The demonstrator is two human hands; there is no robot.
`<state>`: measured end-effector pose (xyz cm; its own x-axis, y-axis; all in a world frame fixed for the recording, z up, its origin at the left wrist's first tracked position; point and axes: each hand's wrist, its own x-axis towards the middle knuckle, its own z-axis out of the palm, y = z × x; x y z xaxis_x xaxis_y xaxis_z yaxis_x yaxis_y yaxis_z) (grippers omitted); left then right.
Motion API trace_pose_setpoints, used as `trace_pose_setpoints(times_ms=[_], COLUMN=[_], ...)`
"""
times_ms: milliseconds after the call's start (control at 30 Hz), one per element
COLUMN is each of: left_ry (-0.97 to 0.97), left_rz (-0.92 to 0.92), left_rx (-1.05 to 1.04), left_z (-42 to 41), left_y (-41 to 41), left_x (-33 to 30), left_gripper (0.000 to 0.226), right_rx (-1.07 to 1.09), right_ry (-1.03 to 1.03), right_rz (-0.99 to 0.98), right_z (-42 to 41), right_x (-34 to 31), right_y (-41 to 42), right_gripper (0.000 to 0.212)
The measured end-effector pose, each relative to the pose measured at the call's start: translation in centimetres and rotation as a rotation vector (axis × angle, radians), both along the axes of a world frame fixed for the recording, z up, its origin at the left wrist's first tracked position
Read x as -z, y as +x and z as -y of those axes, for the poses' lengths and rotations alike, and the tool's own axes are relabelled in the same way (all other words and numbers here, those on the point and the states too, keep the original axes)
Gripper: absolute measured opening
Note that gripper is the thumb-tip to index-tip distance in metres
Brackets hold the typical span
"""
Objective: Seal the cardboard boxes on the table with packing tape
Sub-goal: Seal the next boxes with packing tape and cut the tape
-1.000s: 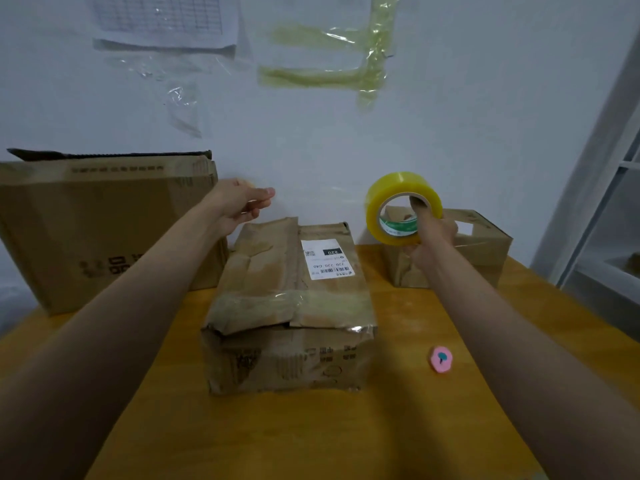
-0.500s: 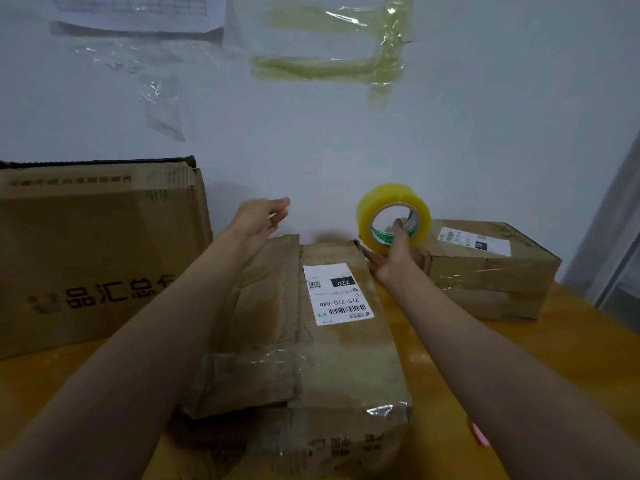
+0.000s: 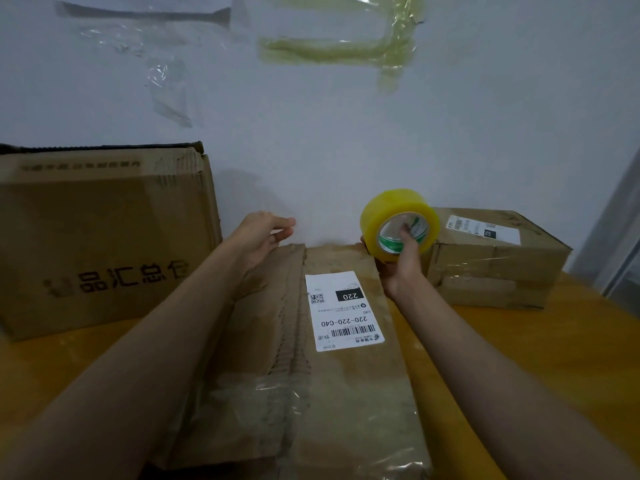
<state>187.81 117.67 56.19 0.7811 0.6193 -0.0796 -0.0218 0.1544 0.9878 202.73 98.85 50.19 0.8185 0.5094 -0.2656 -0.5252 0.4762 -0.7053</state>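
Centrally, a worn cardboard box (image 3: 332, 341) lies on the wooden table (image 3: 554, 358), its two top flaps closed along a ragged middle seam, with a white shipping label (image 3: 343, 310) on the right flap and old clear tape across the near part. Right hand (image 3: 401, 261) grips a yellow roll of packing tape (image 3: 398, 223), fingers hooked through the core; the roll is held upright at the far right corner of this box, whether it touches the cardboard cannot be told. Left hand (image 3: 263, 233) holds nothing, fingers extended and relaxed, over the far edge of the left flap; contact with the flap is unclear. A large box (image 3: 104, 237) stands to the left against the wall (image 3: 346, 133). A smaller labelled box (image 3: 495, 268) sits at right, just behind the roll. Strips of tape (image 3: 339, 50) are stuck on the wall above.
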Motion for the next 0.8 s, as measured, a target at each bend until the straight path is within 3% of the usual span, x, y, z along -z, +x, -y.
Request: trace_pose_setpoints(times_ms=[100,300,433,633,733,800], left_ry=[0.015,0.117,0.251,0.565,0.735,0.879], left_rz=[0.017,0.1,0.061,-0.085,-0.115,-0.151], left_rx=[0.003,0.059,0.084,0.095,0.106,0.167], left_z=[1.5,5.7,9.3,10.3,10.0,9.8], left_y=[-2.3,-5.7,-5.7,-5.0,-5.3,-5.4], left_x=[0.2,-1.1,-2.0,-2.2,-2.3,-2.1], left_gripper=[0.027,0.025,0.026,0.031,0.036,0.034], right_rx=[0.003,0.033,0.09,0.178,0.245,0.317], right_ry=[0.001,0.031,0.026,-0.107,-0.205,-0.241], right_rz=[-0.011,0.028,0.055,0.067,0.15,0.182], right_z=[2.5,7.3,10.4,13.1,14.0,14.4], right_x=[0.2,-0.5,-1.8,-3.2,-4.2,-4.3], right_y=[-2.4,-5.7,-6.2,-6.1,-6.3,-6.1], right_gripper=[0.054,0.054,0.058,0.081,0.053,0.054])
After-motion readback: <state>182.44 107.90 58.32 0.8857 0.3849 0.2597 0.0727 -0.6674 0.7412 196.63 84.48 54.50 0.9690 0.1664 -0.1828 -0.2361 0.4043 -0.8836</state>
